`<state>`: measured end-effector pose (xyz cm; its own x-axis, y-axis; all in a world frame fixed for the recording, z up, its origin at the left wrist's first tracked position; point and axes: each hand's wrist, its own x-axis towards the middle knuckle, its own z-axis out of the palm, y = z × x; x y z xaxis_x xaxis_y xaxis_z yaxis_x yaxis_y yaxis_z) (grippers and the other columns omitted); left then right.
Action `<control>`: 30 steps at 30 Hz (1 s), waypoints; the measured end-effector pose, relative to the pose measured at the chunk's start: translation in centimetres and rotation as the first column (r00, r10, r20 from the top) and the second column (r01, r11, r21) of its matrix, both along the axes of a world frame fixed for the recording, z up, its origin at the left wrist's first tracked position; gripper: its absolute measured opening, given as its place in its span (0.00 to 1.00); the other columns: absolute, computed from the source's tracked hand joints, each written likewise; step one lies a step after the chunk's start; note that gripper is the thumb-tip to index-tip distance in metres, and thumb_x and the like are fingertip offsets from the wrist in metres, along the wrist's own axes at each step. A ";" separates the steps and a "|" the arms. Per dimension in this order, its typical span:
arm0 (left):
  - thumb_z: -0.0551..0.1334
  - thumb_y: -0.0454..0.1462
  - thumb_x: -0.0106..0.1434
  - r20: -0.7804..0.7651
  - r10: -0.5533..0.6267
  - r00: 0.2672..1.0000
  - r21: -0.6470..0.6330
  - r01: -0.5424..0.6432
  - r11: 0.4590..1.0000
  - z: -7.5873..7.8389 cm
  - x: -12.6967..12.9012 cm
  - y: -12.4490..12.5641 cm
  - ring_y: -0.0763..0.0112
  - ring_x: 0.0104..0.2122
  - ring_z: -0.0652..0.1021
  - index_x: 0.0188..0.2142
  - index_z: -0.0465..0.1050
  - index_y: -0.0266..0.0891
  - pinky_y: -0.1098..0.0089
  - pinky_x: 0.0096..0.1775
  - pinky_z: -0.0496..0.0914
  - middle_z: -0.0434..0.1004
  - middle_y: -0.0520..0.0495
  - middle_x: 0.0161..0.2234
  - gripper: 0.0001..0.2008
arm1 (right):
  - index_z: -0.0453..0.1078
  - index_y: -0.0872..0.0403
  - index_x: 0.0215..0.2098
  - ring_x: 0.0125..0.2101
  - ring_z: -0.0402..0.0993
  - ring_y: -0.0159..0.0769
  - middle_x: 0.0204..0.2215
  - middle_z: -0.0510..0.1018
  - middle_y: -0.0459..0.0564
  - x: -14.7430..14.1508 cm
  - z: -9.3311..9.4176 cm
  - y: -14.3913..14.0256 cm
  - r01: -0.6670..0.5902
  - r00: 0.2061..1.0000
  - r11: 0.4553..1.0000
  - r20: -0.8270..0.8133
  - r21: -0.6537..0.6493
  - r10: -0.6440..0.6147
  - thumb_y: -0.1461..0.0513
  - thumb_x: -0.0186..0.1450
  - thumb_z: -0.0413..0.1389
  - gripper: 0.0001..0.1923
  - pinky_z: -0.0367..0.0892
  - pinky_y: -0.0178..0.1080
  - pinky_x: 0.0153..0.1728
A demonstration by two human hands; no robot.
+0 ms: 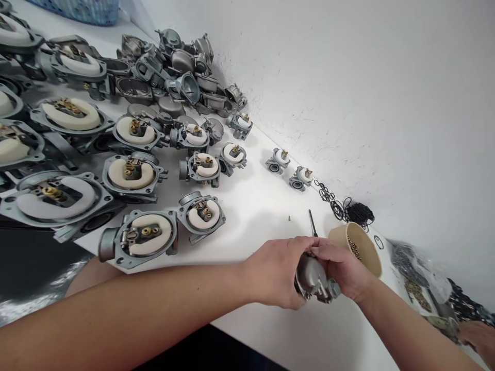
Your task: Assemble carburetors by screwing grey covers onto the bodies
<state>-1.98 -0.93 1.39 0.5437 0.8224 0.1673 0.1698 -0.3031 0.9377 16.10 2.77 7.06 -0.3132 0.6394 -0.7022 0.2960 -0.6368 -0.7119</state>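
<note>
A grey metal carburetor with a rounded bowl cover is held over the white table, near its front edge. My left hand wraps round it from the left. From the right, my right hand closes on its far edge, thumb and fingers meeting my left fingertips there; any small part between them is hidden. Just beyond the hands lies a thin dark rod, like a screwdriver, its near end covered. A small brass screw lies to the left of that. Next to my right hand stands a beige tub with small brass parts inside.
Several open carburetors with white floats fill the left side. Behind them are piled grey bowl covers and a blue basket. Black rubber rings lie along the wall. At far right are bagged parts and another person's hand.
</note>
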 end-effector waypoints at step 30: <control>0.74 0.41 0.41 -0.058 0.392 0.918 0.090 -0.386 0.918 -0.7 1.1 -0.2 0.51 0.46 0.79 0.55 0.61 0.38 0.56 0.47 0.76 0.75 0.37 0.49 0.42 | 0.65 0.53 0.48 0.41 0.71 0.47 0.44 0.70 0.57 4.8 -6.9 -4.9 -0.581 0.467 0.511 0.773 0.634 -0.428 0.53 0.67 0.50 0.16 0.66 0.46 0.39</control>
